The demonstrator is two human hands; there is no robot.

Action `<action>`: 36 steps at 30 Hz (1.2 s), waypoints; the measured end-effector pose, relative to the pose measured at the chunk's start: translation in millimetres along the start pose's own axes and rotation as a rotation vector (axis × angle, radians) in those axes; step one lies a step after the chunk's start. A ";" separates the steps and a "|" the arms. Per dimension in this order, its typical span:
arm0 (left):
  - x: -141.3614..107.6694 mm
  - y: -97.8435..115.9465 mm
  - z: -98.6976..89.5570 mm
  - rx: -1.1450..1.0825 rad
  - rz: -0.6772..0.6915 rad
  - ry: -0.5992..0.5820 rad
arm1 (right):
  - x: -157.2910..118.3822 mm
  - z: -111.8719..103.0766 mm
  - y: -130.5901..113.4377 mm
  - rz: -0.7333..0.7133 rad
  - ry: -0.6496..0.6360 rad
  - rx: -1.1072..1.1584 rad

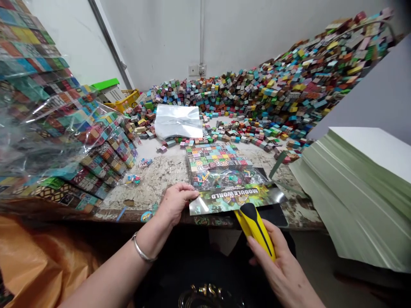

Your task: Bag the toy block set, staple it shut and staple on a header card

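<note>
My left hand [175, 204] pinches the left end of a printed header card [236, 199] marked "MODULE WORLD", which reads upside down from here. The card lies across the near end of a clear bag filled with rows of small colourful boxes [218, 157] and some little bright toy pieces [229, 177]. Wrapped in my right hand [282, 263] is a yellow and black stapler [257, 231]. Its nose meets the card's lower edge, near the middle. Whether its jaws are pressed together I cannot tell. A dark flat sheet [271, 214] shows beneath the card.
Loose little boxes [244, 90] are heaped along the wall. A silvery plastic sheet [178, 122] lies in front of them. Filled bags [64, 128] are stacked at left, a pale green paper-like stack [359, 192] stands at right. Two small toy packets [133, 179] rest on the worn table [154, 179].
</note>
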State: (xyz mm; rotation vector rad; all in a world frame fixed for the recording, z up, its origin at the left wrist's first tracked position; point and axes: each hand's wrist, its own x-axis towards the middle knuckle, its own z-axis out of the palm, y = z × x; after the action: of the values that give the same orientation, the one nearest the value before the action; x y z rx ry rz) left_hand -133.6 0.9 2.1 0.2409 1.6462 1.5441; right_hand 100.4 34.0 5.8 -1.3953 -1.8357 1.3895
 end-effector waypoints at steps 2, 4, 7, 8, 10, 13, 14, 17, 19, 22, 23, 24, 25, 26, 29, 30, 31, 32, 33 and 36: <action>-1.9 -0.7 1.3 0.000 -0.001 0.006 | 2.2 0.1 0.9 -0.015 0.018 -0.004; -3.8 -1.6 3.0 -0.001 0.000 0.012 | 5.1 -0.8 2.9 -0.041 0.042 -0.031; -6.7 -2.3 6.1 -0.017 0.006 0.012 | 10.4 -5.4 5.6 -0.056 0.065 -0.079; -7.6 -2.2 7.2 -0.024 0.009 0.010 | 12.4 -7.8 6.3 -0.058 0.064 -0.101; -9.3 -1.7 9.1 -0.036 0.013 0.008 | 16.4 -13.1 8.0 -0.078 0.045 -0.174; -11.1 -0.6 10.9 -0.046 0.019 0.009 | 21.8 -19.4 11.5 -0.175 0.033 -0.329; -11.4 -0.3 11.3 -0.049 0.022 0.009 | 23.2 -20.4 12.7 -0.210 0.038 -0.370; -11.6 -0.2 11.9 -0.055 0.031 0.003 | 25.9 -19.7 13.9 -0.281 0.049 -0.427; -11.4 -0.5 12.0 -0.049 0.036 0.003 | 27.0 -16.9 12.0 -0.269 0.045 -0.421; -10.7 -1.5 11.9 -0.033 0.045 0.005 | 29.8 -12.0 6.5 -0.177 0.065 -0.347; -10.4 -2.0 12.0 -0.029 0.048 0.003 | 31.6 -10.7 5.1 -0.162 0.081 -0.331; -10.1 -2.5 12.2 -0.026 0.050 0.000 | 33.9 -9.6 4.3 -0.166 0.101 -0.330; -9.8 -3.1 12.5 -0.022 0.053 -0.004 | 36.9 -8.7 4.3 -0.190 0.124 -0.344; -9.6 -3.7 12.8 -0.018 0.055 -0.007 | 40.3 -8.0 5.1 -0.226 0.139 -0.370; -8.8 -5.1 13.7 -0.002 0.063 -0.008 | 52.3 -5.9 9.4 -0.298 0.146 -0.441; -8.6 -5.4 13.9 0.005 0.065 -0.008 | 56.1 -4.9 10.7 -0.297 0.144 -0.451; -8.4 -5.5 13.9 0.011 0.066 -0.009 | 59.6 -3.6 11.4 -0.296 0.147 -0.457; -8.1 -5.6 13.9 0.017 0.067 -0.011 | 62.7 -2.1 11.5 -0.297 0.154 -0.462; -7.9 -5.6 13.8 0.023 0.066 -0.014 | 65.3 -0.6 11.0 -0.309 0.162 -0.470; -7.6 -5.2 13.5 0.033 0.061 -0.025 | 70.6 1.9 7.7 -0.379 0.161 -0.522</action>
State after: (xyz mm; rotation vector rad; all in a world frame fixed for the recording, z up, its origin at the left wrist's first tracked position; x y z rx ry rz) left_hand -117.6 4.7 2.3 0.3301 1.6594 1.5541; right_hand 74.8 96.3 -16.8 -1.2417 -2.2965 0.6174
